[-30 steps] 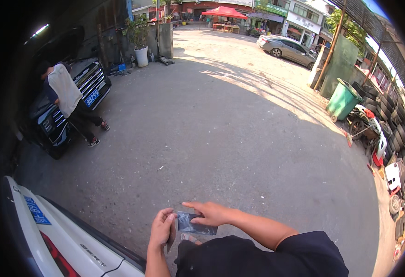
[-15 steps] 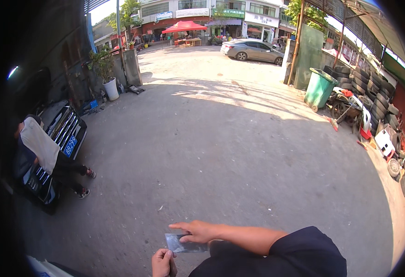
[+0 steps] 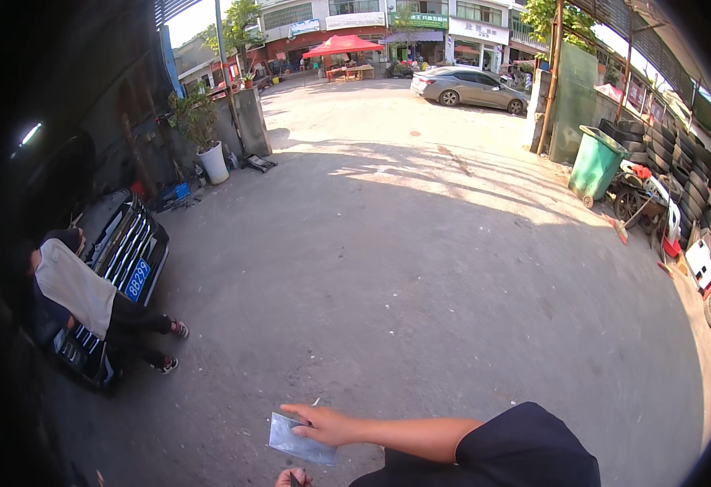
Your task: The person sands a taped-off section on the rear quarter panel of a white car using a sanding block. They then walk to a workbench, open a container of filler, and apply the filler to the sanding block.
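Note:
From the right, my right hand (image 3: pixel 325 426) reaches across in front of me, its index finger stretched out to the left. Its thumb presses on a flat, see-through greyish rectangular sheet (image 3: pixel 287 440), gripped between thumb and fingers. Whether this is a plastic bag or stiff film, I cannot tell. At the lower edge, my left hand (image 3: pixel 292 477) is partly cut off. Its fingers are curled, with something dark by them that is too small to name, and it is apart from the sheet.
To the left, a person (image 3: pixel 79 284) leans over a dark car (image 3: pixel 128 243) with a chrome grille. Grey concrete floor (image 3: pixel 355 308) stretches ahead. A potted plant (image 3: pixel 214 164) stands by the wall. On the right are a green wheeled bin (image 3: pixel 597 166) and stacked tyres (image 3: pixel 680 158). A grey car (image 3: pixel 473 87) is outside.
My left hand has let go of the sheet's corner and dropped toward the lower edge. My right hand has moved a little left and down with the sheet. The view has shifted slightly left.

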Demonstrator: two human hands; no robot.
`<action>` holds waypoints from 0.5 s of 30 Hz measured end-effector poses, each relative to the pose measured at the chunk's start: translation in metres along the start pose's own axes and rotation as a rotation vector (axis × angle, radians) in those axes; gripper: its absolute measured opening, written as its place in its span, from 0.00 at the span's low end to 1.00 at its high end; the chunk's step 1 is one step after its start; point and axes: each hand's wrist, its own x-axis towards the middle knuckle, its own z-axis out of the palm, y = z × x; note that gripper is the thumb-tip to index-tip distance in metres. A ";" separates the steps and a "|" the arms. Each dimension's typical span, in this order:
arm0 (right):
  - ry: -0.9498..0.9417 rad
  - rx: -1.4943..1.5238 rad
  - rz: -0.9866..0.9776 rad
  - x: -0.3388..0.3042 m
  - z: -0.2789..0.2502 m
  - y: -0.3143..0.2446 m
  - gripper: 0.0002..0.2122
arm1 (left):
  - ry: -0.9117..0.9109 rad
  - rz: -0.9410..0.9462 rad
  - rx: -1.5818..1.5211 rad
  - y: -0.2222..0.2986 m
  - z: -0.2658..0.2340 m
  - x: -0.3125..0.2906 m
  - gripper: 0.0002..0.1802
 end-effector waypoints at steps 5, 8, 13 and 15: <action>-0.106 0.050 -0.051 0.073 0.023 -0.004 0.28 | -0.154 0.271 -0.109 0.032 -0.010 0.029 0.13; -0.133 0.001 -0.113 0.111 0.058 -0.004 0.28 | -0.217 0.203 0.017 0.040 -0.057 0.058 0.13; -0.298 -0.056 -0.125 0.175 0.126 -0.016 0.29 | -0.083 0.165 0.000 0.056 -0.159 0.121 0.12; -0.282 -0.086 -0.227 0.201 0.160 -0.009 0.29 | -0.072 0.187 -0.058 0.080 -0.194 0.130 0.12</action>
